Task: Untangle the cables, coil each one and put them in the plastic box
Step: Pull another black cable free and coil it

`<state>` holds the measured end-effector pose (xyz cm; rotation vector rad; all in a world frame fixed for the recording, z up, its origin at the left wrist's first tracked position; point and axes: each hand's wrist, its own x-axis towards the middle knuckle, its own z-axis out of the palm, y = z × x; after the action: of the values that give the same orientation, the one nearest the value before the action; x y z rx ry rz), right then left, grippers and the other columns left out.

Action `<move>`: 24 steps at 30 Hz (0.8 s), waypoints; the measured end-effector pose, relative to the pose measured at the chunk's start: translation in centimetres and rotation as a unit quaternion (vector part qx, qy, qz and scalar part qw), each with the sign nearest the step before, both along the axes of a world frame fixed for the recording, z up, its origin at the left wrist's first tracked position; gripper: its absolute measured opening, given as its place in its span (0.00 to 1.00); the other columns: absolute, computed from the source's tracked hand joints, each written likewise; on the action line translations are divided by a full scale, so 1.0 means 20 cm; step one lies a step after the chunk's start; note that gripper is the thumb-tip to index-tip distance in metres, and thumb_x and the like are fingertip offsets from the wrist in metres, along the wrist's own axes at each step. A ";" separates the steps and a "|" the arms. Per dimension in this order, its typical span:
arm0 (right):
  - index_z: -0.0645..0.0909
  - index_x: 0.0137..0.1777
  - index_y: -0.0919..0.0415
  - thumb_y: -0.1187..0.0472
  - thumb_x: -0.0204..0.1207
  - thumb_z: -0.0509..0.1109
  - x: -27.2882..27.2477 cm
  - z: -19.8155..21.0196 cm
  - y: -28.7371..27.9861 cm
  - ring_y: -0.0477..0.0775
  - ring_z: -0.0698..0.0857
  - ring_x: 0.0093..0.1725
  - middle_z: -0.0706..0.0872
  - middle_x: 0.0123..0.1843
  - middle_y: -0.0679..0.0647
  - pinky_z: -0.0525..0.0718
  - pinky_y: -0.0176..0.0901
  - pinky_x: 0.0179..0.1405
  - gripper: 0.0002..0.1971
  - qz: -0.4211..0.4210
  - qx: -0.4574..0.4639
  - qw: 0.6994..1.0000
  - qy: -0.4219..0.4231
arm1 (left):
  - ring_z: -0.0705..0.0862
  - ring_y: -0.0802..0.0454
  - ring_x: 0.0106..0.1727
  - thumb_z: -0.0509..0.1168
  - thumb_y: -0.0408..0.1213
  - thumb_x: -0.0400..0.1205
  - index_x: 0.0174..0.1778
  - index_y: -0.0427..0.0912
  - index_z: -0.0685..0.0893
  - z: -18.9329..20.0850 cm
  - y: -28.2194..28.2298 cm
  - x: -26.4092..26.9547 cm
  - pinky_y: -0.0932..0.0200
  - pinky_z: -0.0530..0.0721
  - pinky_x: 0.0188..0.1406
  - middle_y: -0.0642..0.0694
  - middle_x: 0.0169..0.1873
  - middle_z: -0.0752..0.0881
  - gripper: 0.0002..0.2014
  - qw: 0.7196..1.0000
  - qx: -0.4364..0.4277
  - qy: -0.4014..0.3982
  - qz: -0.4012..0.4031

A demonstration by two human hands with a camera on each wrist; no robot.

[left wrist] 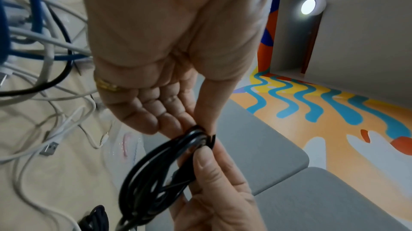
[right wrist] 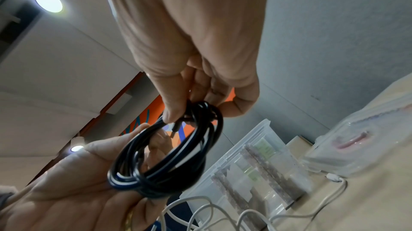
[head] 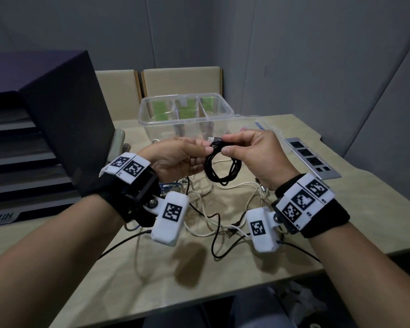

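The room has grey walls (head: 317, 55) and a round lamp (right wrist: 48, 1) shines up on the ceiling. In the left wrist view the floor (left wrist: 334, 120) has wavy blue, yellow and orange paint. Two tan chairs (head: 180, 81) stand at the far side of the worktop (head: 152, 280), which is pale tan and takes up most of the head view. A big dark case (head: 64, 119) sits on its left side. A grey socket strip (head: 310, 159) lies flat at the right.

The clear box (head: 186, 113) stands open at the back of the worktop, with walls inside that split it into parts. Its lid (head: 268, 129) lies just beside it on the right.

A messy pile of cords (head: 206, 209), white, black and blue, lies loose on the worktop under the hands.

The black coil (head: 223, 166) is up in the air, in front of the box. The left hand (head: 175, 159) pinches the top of the coil between thumb and fingers. The right hand (head: 253, 155) pinches the same spot from the other side, fingers curled. A plug end (head: 213, 139) sticks out by the right fingertips.
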<state>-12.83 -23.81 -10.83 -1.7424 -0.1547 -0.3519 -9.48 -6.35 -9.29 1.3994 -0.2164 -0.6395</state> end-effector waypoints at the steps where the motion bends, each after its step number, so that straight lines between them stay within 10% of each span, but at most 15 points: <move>1: 0.88 0.52 0.63 0.75 0.66 0.77 0.00 0.00 0.00 0.39 0.88 0.41 0.88 0.35 0.40 0.83 0.41 0.61 0.15 0.003 0.002 1.000 0.000 | 0.83 0.60 0.29 0.66 0.30 0.70 0.44 0.39 0.83 0.00 0.00 0.00 0.70 0.83 0.31 0.50 0.29 0.86 0.08 1.000 -0.001 0.001 -0.006; 12: 0.86 0.47 0.56 0.75 0.68 0.76 0.03 -0.04 0.02 0.36 0.87 0.40 0.89 0.39 0.46 0.83 0.31 0.52 0.14 -0.014 0.002 1.000 0.002 | 0.75 0.51 0.31 0.60 0.27 0.83 0.35 0.41 0.74 -0.04 -0.11 -0.03 0.59 0.75 0.35 0.44 0.30 0.76 0.10 0.968 0.119 -0.182 0.128; 24: 0.85 0.45 0.60 0.74 0.76 0.68 0.05 -0.03 0.05 0.44 0.84 0.36 0.85 0.36 0.46 0.88 0.51 0.47 0.09 -0.027 0.029 0.999 0.027 | 0.85 0.45 0.38 0.62 0.36 0.81 0.40 0.51 0.81 -0.08 -0.14 0.00 0.47 0.85 0.45 0.49 0.31 0.85 0.06 0.886 0.206 -0.350 0.226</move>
<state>-11.77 -22.83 -11.52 -1.6991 -0.0585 -0.3455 -9.54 -9.22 -10.92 1.9764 -0.3205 0.2538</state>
